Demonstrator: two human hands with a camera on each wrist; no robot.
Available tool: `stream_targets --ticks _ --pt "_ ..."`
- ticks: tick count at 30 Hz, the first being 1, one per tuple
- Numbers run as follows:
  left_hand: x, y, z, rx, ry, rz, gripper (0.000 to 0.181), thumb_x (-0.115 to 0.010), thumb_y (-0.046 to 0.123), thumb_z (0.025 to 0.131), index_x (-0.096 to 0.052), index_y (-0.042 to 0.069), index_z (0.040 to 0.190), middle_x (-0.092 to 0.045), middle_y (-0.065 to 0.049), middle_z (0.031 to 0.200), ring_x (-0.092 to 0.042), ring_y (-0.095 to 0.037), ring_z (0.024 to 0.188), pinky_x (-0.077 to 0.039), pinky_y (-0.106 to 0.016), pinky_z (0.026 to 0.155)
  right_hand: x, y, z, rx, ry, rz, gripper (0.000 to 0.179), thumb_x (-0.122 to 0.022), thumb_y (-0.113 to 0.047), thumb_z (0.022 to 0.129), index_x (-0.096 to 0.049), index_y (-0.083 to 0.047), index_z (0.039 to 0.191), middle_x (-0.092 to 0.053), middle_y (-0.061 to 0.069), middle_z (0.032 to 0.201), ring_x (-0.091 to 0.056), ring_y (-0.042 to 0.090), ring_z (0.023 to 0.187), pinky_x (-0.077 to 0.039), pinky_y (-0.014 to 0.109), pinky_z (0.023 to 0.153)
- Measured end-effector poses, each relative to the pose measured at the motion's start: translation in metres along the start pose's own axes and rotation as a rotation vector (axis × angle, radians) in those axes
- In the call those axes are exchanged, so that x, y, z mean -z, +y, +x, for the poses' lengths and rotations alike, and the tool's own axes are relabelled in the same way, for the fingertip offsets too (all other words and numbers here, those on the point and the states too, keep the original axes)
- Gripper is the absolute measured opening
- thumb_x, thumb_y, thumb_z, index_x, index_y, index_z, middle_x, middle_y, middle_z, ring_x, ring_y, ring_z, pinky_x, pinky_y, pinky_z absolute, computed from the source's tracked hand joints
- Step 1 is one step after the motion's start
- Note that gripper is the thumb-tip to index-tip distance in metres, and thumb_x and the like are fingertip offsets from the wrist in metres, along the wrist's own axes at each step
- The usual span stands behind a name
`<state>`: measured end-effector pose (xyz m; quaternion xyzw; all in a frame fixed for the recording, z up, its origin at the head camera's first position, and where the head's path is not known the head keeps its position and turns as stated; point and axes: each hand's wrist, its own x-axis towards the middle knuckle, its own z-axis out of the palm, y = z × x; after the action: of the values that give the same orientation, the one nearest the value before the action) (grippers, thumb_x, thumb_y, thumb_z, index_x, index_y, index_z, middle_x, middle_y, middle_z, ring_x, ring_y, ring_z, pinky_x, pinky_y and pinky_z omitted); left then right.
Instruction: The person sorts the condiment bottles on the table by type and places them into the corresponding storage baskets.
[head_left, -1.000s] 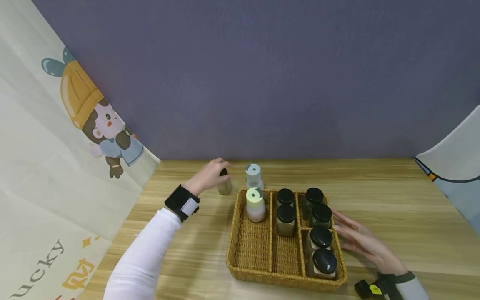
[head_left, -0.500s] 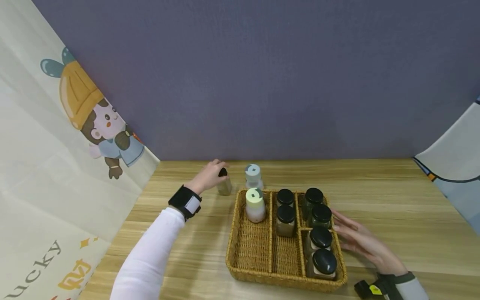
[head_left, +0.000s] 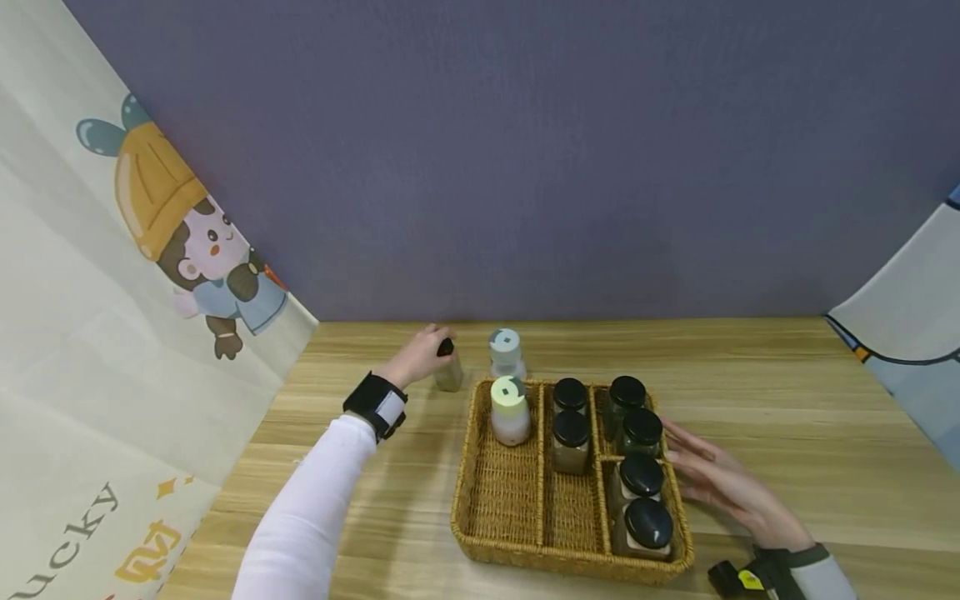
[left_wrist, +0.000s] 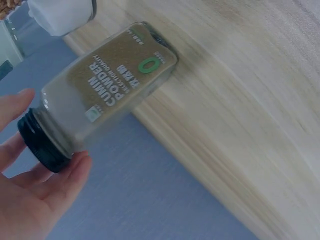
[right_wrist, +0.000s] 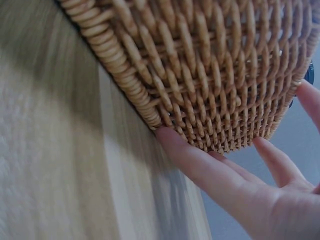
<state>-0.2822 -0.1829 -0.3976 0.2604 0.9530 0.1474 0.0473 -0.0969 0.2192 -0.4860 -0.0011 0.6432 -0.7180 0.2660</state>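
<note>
In the head view my left hand (head_left: pixel 422 357) is behind the left end of the basket, at a jar of cumin powder (head_left: pixel 449 375) on the table. The left wrist view shows thumb and fingers round the black lid of this clear cumin powder jar (left_wrist: pixel 107 80), its base on the wood. My right hand (head_left: pixel 731 483) rests its extended fingertips against the right side of the wicker basket (head_left: pixel 573 560); the right wrist view shows these fingers (right_wrist: pixel 200 162) touching the weave (right_wrist: pixel 200 75).
In the basket stand a pale-yellow-capped bottle (head_left: pixel 511 412) and several black-lidded jars (head_left: pixel 572 442). A white-capped bottle (head_left: pixel 506 354) stands behind it, near the cumin powder jar. The dark wall panel (head_left: pixel 562 167) rises at the table's back edge.
My left forearm has shifted slightly to the right, and the left hand has settled slightly lower at the cumin powder jar. The right hand and basket stay in place.
</note>
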Motion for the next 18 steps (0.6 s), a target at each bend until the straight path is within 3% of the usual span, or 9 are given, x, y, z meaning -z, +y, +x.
stream_targets --ticks 18 --pt "0.0002 -0.0022 0.0023 0.001 -0.010 -0.039 0.035 -0.061 0.009 0.082 -0.054 -0.001 0.115 -0.054 -0.021 0.112 -0.051 -0.033 0.103 -0.046 -0.042 0.087 -0.0007 -0.0011 -0.0009 -0.010 -0.001 -0.009 0.063 -0.037 -0.026 0.095 0.004 -0.015 0.142 0.014 0.026 0.142 -0.001 0.046 0.127 -0.032 0.056 0.096"
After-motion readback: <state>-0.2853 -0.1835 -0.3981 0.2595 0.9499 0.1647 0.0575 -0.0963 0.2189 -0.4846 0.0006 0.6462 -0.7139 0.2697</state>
